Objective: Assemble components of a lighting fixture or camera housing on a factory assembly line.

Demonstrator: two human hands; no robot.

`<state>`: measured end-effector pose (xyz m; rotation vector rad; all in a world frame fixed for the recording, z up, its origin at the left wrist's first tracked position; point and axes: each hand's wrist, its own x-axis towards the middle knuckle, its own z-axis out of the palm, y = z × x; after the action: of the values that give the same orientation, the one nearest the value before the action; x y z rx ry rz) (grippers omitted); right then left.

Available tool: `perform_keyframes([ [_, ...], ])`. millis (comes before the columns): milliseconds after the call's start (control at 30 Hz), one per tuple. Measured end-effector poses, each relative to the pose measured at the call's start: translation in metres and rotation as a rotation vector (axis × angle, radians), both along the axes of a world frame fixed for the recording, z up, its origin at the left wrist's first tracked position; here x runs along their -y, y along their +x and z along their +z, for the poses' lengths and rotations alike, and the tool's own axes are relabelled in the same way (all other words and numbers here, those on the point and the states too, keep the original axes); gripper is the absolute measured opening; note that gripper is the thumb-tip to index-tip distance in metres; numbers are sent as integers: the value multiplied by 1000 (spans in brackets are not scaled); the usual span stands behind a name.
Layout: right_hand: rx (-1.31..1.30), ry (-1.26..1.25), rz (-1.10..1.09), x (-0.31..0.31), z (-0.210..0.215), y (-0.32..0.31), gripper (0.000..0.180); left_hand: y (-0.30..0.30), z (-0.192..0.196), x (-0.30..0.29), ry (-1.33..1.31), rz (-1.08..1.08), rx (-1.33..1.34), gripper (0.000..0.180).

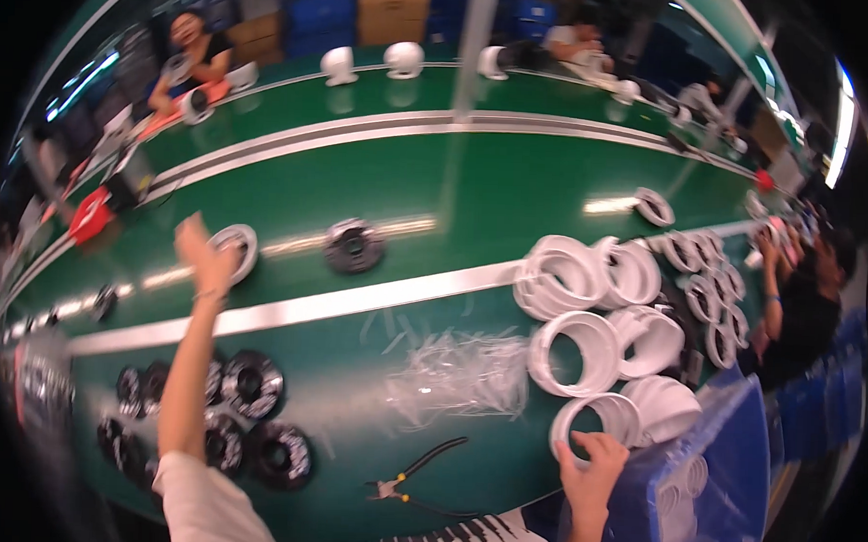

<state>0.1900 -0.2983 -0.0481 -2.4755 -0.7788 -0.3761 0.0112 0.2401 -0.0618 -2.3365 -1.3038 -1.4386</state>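
Note:
Out over the green conveyor, my left hand (pixel 205 258) is at a white ring (pixel 247 253), its thumb side inside the ring's opening; motion blurs the fingers, but they appear closed on the near rim. At the lower right, my right hand (pixel 594 472) has its thumb and fingers curled at the rim of a short white cylindrical housing (pixel 622 416). More white housings (pixel 574 354) lie stacked beyond it. A black round part with a central hole (pixel 353 245) lies on the conveyor, to the right of my left hand.
Black discs (pixel 253 384) lie beside my left forearm. Clear plastic strips (pixel 459 375) and open-handled cutting pliers (pixel 388 489) are on the bench. A blue bin (pixel 734 453) stands at the right. White rings (pixel 703 298) lie farther right, near a co-worker (pixel 806 294). Others sit across the conveyor.

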Motion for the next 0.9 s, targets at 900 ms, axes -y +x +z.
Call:
perform_keyframes([
  [900,-111,-42,-32,-3,-9,-11,17,112,17,113,-923,-680,302,33],
])
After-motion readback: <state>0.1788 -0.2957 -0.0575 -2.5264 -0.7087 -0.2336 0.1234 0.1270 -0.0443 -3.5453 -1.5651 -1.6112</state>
